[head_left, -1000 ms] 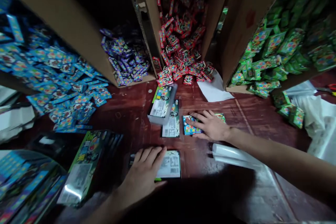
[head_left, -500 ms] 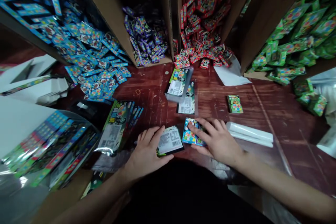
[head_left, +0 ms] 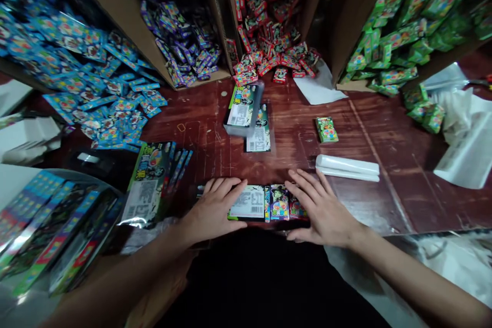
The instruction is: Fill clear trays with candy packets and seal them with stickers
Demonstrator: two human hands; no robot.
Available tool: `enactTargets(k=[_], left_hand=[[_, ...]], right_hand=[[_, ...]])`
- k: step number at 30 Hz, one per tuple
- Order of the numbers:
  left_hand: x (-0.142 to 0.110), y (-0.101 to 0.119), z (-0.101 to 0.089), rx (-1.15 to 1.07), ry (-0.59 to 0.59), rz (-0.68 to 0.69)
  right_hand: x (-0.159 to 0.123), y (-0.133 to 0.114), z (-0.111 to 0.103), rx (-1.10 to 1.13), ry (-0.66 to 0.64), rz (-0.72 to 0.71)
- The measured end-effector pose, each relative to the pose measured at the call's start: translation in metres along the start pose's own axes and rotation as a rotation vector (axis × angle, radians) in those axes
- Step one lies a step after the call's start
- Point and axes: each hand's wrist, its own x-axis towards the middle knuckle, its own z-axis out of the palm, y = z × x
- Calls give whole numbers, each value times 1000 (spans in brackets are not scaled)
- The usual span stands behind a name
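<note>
A flat printed card [head_left: 248,202] with a white label and barcode lies before me near the table's edge. My left hand [head_left: 219,207] grips its left part, fingers along the far side and thumb on the near side. Against the card's right end is a narrow blue box [head_left: 267,204]. Beside that stand a purple small box [head_left: 279,202] and a red small box [head_left: 298,208], all in one row. My right hand [head_left: 321,210] rests over the row's right end with stretched, spread fingers, covering part of the red box.
Cartons hold blue packs [head_left: 111,97], purple packs [head_left: 184,51], red packs [head_left: 272,56] and green packs [head_left: 407,25]. Two printed packages [head_left: 242,107] overlap ahead. A green box [head_left: 326,129] and white roll [head_left: 348,166] lie right; another printed package [head_left: 148,184] lies left.
The blue box face under my right hand no longer shows; purple and red box faces now line up beside the card. My right hand's fingers have spread. The whole view has shifted.
</note>
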Motion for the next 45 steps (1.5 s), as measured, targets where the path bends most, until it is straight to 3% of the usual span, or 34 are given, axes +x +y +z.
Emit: enactTargets(k=[4, 8, 14, 16, 21, 24, 30, 38, 45], left_hand=[[6, 8, 5, -7, 14, -22], [10, 14, 8, -5, 52, -89], [11, 14, 8, -24, 49, -100], [12, 14, 7, -25, 50, -102], [19, 9, 2, -24, 5, -62], [23, 9, -1, -57, -43, 10], [32, 19, 4, -83, -19, -23], [38, 24, 9, -97, 21, -87], [57, 30, 12, -101, 39, -55]], right_hand=[[-12, 4, 13, -7, -16, 0], [-11, -2, 24, 2, 40, 56], [-8, -5, 25, 50, 182, 219], [-8, -4, 22, 76, 152, 187], [-10, 6, 6, 210, -63, -35], [-4, 15, 1, 258, -89, -78], [15, 19, 10, 293, 4, -55], [-7, 30, -8, 288, -18, 90], [13, 38, -3, 419, -52, -2]])
